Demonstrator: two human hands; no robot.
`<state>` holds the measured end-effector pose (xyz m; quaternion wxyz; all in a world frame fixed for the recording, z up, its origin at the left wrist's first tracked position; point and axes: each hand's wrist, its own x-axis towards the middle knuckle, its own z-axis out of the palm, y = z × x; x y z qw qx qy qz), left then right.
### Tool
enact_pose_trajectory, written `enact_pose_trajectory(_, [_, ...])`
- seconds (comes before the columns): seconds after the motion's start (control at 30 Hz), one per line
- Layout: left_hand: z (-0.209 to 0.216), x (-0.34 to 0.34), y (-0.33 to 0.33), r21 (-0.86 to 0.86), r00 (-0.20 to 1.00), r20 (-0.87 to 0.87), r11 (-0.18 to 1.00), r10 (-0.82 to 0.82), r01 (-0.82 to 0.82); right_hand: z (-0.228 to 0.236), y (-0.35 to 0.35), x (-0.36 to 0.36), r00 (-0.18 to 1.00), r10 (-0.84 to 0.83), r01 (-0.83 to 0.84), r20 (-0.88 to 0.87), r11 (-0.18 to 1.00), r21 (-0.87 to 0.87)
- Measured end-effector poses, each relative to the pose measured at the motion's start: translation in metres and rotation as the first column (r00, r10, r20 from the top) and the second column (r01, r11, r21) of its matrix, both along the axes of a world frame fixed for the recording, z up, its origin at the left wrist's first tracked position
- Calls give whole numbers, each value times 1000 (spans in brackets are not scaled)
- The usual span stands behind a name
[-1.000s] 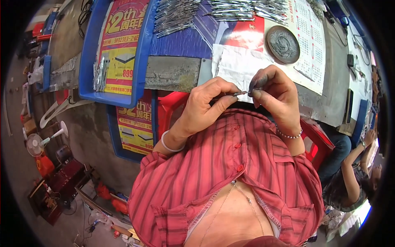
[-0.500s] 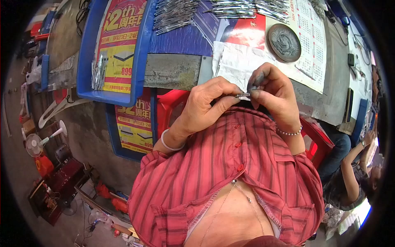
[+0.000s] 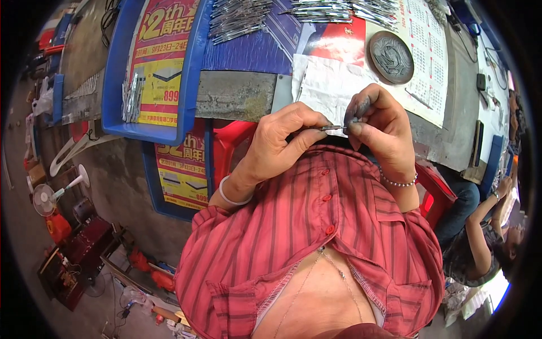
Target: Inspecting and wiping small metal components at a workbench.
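Observation:
My left hand (image 3: 279, 147) and my right hand (image 3: 375, 127) meet just above my chest, both pinching one small thin metal piece (image 3: 334, 127) between their fingertips. The right fingertips are smudged dark grey. A white bangle sits on my left wrist and a bead bracelet on my right. Behind the hands, at the table edge, lies a crumpled white paper sheet (image 3: 322, 90). Further back rest piles of similar thin metal pieces (image 3: 237, 17) on a blue sheet.
A blue tray (image 3: 118, 68) with a yellow-red poster and a few metal pieces sits at the left. A round dark metal dish (image 3: 390, 56) lies on a calendar sheet. Another person (image 3: 480, 226) sits at my right. Red plastic stool under me; a fan and clutter on the floor left.
Both hands stay together on the small metal piece; the fingers have shifted slightly around it, with no clear travel.

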<state>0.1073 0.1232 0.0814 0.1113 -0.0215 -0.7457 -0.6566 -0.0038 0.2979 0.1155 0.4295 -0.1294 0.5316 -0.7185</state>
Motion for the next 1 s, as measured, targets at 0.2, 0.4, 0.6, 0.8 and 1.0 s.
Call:
enact_pose_trajectory(0.2, [-1, 1, -2, -2, 1000, 10, 1000, -3, 3, -2, -3, 0, 1000, 9, -9, -12, 1000, 12])
enact_pose_trajectory(0.4, [-3, 4, -2, -124, 999, -37, 992, 20, -25, -3, 0, -1, 996, 91, -90, -18, 995, 46])
enact_pose_trajectory(0.6, [-3, 7, 0, -365, 996, -91, 930, 9, -42, 4, 4, 4, 950, 225, -170, -216, 954, 246])
enact_pose_trajectory(0.8, [3, 10, 2, -489, 986, -167, 867, 19, -100, 3, 6, 4, 937, 243, -167, -251, 942, 292])
enact_pose_trajectory(1.0, [7, 8, 4, -396, 977, -196, 904, 89, -162, -9, 12, 6, 997, 72, -72, 27, 997, -29])
